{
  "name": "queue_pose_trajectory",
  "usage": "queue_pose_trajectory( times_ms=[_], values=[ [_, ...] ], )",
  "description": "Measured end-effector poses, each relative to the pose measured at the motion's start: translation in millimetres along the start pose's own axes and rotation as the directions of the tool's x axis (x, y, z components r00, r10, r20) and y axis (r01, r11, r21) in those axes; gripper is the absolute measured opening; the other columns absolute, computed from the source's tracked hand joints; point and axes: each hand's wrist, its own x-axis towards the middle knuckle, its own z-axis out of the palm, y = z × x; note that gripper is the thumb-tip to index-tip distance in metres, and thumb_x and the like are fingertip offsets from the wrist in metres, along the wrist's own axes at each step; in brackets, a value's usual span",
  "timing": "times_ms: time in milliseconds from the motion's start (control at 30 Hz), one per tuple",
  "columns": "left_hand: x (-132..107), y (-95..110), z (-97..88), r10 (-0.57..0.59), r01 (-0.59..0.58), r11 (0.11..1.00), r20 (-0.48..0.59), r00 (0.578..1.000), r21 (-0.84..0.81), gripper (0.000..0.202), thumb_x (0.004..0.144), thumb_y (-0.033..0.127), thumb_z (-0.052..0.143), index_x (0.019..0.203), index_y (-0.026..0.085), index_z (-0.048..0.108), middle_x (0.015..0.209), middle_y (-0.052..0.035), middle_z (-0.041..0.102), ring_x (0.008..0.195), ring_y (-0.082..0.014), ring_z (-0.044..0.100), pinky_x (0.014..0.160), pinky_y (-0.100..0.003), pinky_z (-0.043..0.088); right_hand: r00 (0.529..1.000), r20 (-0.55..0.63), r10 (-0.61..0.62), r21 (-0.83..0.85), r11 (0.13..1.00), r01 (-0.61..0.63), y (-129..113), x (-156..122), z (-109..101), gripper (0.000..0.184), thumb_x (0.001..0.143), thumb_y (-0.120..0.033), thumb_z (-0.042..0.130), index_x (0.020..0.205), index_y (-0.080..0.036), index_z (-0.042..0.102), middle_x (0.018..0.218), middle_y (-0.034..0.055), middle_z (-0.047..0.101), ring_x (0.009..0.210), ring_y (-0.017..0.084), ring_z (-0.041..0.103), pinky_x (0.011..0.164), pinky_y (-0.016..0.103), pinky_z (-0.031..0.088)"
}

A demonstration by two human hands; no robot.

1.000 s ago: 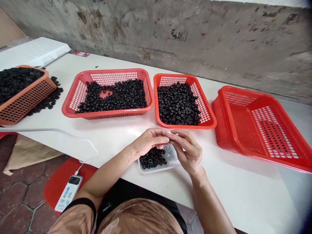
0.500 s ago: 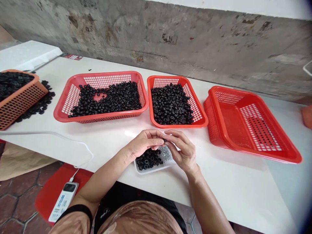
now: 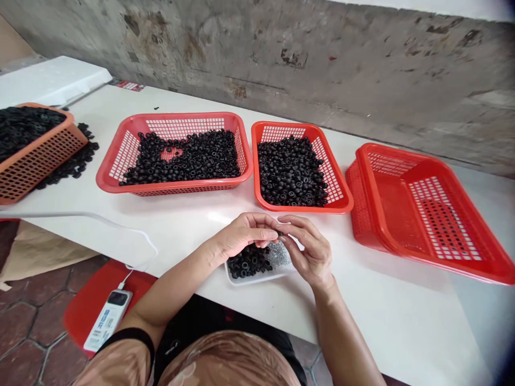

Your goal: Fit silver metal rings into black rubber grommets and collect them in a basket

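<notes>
One small dark piece (image 3: 280, 234) is pinched between the left hand (image 3: 247, 235) and the right hand (image 3: 311, 252), just above a white plastic tray (image 3: 257, 281).

Both hands are closed at the fingertips and half hide the piece. Black rubber-like rings (image 3: 249, 261) and tiny silver parts (image 3: 280, 254) lie in the tray; the rings seem light and a little soft, so fingertips on the rim should hold them best. Red plastic baskets (image 3: 173, 187) with more rings stand on the white table (image 3: 382, 316), before a stained concrete wall (image 3: 281, 53).
</notes>
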Motion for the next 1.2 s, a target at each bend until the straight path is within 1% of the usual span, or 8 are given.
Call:
queue_pose_trajectory(
  times_ms=[267, 467, 567, 733, 867, 1033, 1100, 1200],
  values=[
    [0, -3, -2.4, -0.010, 0.010, 1.000, 0.017, 1.000, -0.017, 0.038, 0.071, 0.037, 0.092, 0.097, 0.012, 0.078, 0.078, -0.0063, 0.073, 0.058, -0.0069, 0.052, 0.057, -0.024, 0.035, 0.997, -0.008, 0.078, 0.043, 0.996, -0.078, 2, -2, -3, 0.027, 0.097, -0.016, 0.065, 0.119, -0.030, 0.075, 0.115, 0.0067, 0.074, 0.103, 0.021, 0.074, 0.089, 0.036, 0.063],
    [0, -3, -2.3, -0.020, 0.020, 1.000, 0.018, 1.000, -0.017, 0.035, 0.072, 0.037, 0.092, 0.092, 0.012, 0.076, 0.077, -0.0051, 0.073, 0.057, -0.0063, 0.052, 0.056, -0.023, 0.035, 0.998, -0.018, 0.060, 0.072, 0.996, -0.059, 1, -1, -2, 0.032, 0.095, -0.013, 0.068, 0.121, -0.031, 0.073, 0.116, 0.0060, 0.073, 0.105, 0.020, 0.073, 0.091, 0.036, 0.063],
    [1, -2, -1.6, -0.009, 0.010, 1.000, 0.012, 1.000, -0.028, 0.036, 0.070, 0.037, 0.093, 0.091, 0.012, 0.077, 0.076, -0.0055, 0.073, 0.055, -0.0061, 0.052, 0.056, -0.022, 0.034, 0.996, -0.033, 0.082, 0.065, 0.995, -0.080, 3, -3, 0, 0.027, 0.096, -0.015, 0.067, 0.117, -0.031, 0.074, 0.113, 0.0061, 0.074, 0.103, 0.021, 0.073, 0.089, 0.037, 0.063],
    [2, -2, -2.4, 0.023, -0.023, 0.999, -0.020, 1.000, -0.027, 0.036, 0.070, 0.035, 0.093, 0.098, 0.016, 0.081, 0.080, -0.0045, 0.074, 0.065, -0.0091, 0.061, 0.068, -0.025, 0.047, 0.978, -0.058, 0.201, 0.162, 0.969, -0.189, 10, -12, 2, 0.017, 0.099, -0.021, 0.064, 0.113, -0.028, 0.072, 0.114, 0.0067, 0.073, 0.102, 0.022, 0.072, 0.089, 0.040, 0.062],
    [2, -4, -2.2, 0.084, -0.083, 0.996, -0.036, 0.996, 0.029, 0.032, 0.075, 0.032, 0.089, 0.102, 0.017, 0.082, 0.090, -0.0056, 0.075, 0.072, -0.0099, 0.065, 0.075, -0.025, 0.051, 0.957, -0.058, 0.283, 0.204, 0.942, -0.266, 13, -16, 3, 0.015, 0.101, -0.024, 0.061, 0.114, -0.026, 0.070, 0.114, 0.0065, 0.073, 0.098, 0.020, 0.072, 0.087, 0.038, 0.060],
    [2, -5, 2.0, 0.149, -0.138, 0.986, -0.131, 0.980, 0.092, 0.044, 0.076, 0.022, 0.085, 0.118, 0.019, 0.074, 0.100, -0.0043, 0.074, 0.076, -0.0105, 0.068, 0.078, -0.026, 0.054, 0.958, -0.084, 0.274, 0.096, 0.959, -0.266, 9, -11, 2, 0.010, 0.101, -0.025, 0.062, 0.109, -0.024, 0.068, 0.109, 0.0053, 0.075, 0.093, 0.019, 0.072, 0.088, 0.037, 0.059],
    [1, -6, 4.4, 0.203, -0.173, 0.968, -0.161, 0.966, 0.183, 0.047, 0.077, 0.017, 0.083, 0.122, 0.019, 0.071, 0.099, -0.0043, 0.075, 0.079, -0.0107, 0.068, 0.080, -0.025, 0.055, 0.966, -0.076, 0.248, 0.042, 0.969, -0.245, 6, -7, 1, 0.010, 0.101, -0.024, 0.062, 0.109, -0.024, 0.067, 0.108, 0.0053, 0.075, 0.092, 0.019, 0.072, 0.087, 0.037, 0.059],
    [0, -8, 7.6, 0.324, -0.247, 0.896, -0.163, 0.932, 0.369, 0.036, 0.081, 0.014, 0.078, 0.116, 0.017, 0.072, 0.099, -0.0054, 0.075, 0.084, -0.0121, 0.069, 0.082, -0.025, 0.056, 0.983, -0.033, 0.182, -0.037, 0.982, -0.183, 3, -4, 0, 0.012, 0.101, -0.022, 0.061, 0.111, -0.025, 0.067, 0.107, 0.0060, 0.075, 0.097, 0.021, 0.073, 0.089, 0.039, 0.058]
  ],
)
